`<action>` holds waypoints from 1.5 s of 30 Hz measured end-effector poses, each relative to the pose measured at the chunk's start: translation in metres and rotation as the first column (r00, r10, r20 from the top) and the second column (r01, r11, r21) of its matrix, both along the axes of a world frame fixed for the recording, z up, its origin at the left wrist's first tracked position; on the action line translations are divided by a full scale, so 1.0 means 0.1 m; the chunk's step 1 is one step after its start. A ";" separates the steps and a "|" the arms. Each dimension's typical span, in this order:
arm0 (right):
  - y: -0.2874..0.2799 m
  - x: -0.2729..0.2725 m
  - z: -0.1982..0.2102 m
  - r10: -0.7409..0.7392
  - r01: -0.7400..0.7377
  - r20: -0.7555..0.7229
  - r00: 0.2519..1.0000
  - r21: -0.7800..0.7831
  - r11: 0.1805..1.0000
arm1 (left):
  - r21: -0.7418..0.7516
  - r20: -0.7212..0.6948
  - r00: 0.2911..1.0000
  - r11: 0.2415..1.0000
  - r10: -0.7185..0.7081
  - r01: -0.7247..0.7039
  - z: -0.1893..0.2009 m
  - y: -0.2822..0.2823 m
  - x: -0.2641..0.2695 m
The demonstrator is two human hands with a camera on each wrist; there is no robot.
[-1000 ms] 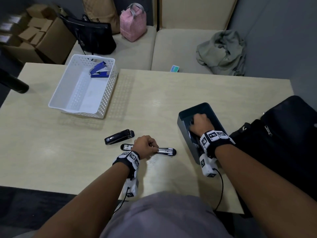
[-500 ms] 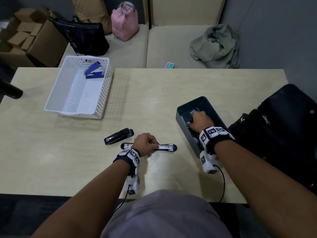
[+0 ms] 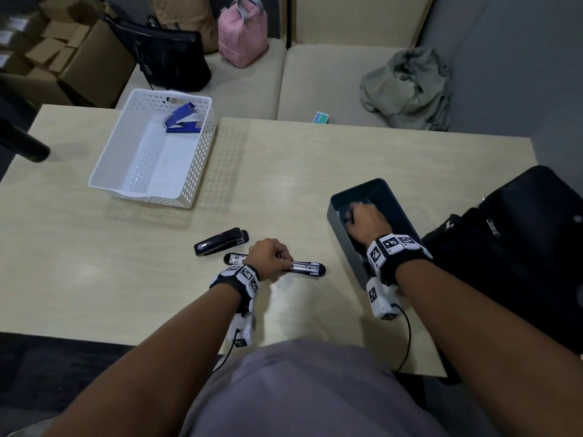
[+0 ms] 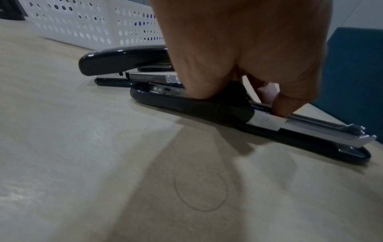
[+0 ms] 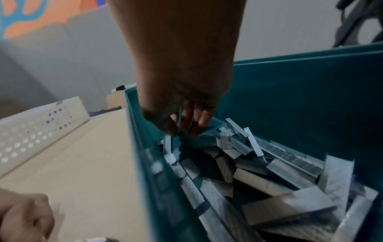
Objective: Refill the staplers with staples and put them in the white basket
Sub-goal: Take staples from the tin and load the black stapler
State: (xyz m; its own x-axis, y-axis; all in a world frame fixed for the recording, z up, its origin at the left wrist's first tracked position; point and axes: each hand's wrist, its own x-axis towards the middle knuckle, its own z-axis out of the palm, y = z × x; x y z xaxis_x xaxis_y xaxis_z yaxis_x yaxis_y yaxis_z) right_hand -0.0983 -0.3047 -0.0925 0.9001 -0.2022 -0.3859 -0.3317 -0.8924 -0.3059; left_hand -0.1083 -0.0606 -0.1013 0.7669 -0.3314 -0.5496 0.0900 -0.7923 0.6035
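Item 1, writing: no brand or label could be read on any piece. The only printing was the black-and-white square marker patterns on my two wristbands.

Item 2, my left hand (image 3: 269,255): knuckles up, fingers curled down onto the opened black stapler (image 4: 217,109), pinching it at its hinge. The stapler lay flat on the table (image 3: 362,171), cover swung out to the left, metal staple channel bared to the right.

Item 3, my right hand (image 3: 362,217): sunk inside the dark teal bin (image 3: 344,241), wrist above the rim, fingers bent down at the far end among the loose staple strips (image 5: 269,176). Whether they had closed on a strip I could not tell; the tips were blurred.

Item 4, closed black stapler (image 3: 220,241): lay on the table just beyond the opened one, near it, set at a slant.

Item 5, white basket (image 3: 192,181): stood at the far left of the table, well apart from both hands. A blue stapler (image 3: 183,119) lay in its far right corner.

Item 6, edges and room: the bin sat close to the table's right edge, with a black bag (image 3: 520,247) just beside it. Bare tabletop stretched between the staplers and the basket. The table's near edge ran just below my wrists.

Item 7, beyond the table: a beige sofa held a pink bag (image 3: 243,36), a black handbag (image 3: 167,55) and a crumpled grey-green garment (image 3: 407,86); cardboard boxes (image 3: 63,58) stood at far left.
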 end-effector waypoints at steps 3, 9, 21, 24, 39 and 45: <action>-0.03 0.00 0.06 -0.159 0.132 0.157 0.975 0.173 0.976 | 0.010 0.006 1.000 1.000 -0.009 0.009 0.00 0.00 -0.01; 0.06 -0.03 0.42 -0.534 0.306 0.253 0.807 0.594 0.744 | 0.007 -0.024 0.999 1.000 -0.023 0.023 -0.01 0.01 0.00; 0.95 -0.35 0.50 -0.168 0.125 -0.009 0.986 0.707 0.696 | -0.043 -0.047 0.998 0.998 -0.051 0.049 -0.04 0.08 0.01; 1.00 -0.49 0.31 -0.138 0.165 -0.093 0.986 0.643 0.748 | -0.020 -0.011 0.997 0.997 -0.076 0.076 -0.04 0.09 0.02; 1.05 -0.62 0.00 -0.123 0.051 0.129 0.984 0.457 0.888 | 0.002 0.039 0.992 0.993 -0.120 0.120 -0.17 0.09 0.07; 0.99 -0.75 -0.11 -0.079 0.029 0.122 0.989 0.363 0.931 | 0.010 0.041 0.992 0.993 -0.118 0.118 -0.19 0.09 0.07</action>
State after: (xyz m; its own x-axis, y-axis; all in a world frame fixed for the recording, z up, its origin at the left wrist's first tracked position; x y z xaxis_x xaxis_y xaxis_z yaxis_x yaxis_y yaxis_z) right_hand -0.1732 -0.2053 -0.1036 0.9396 -0.1218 -0.3198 -0.3105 -0.6962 -0.6472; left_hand -0.1012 -0.0521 -0.1199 0.7451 -0.4167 -0.5208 -0.0291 -0.8004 0.5988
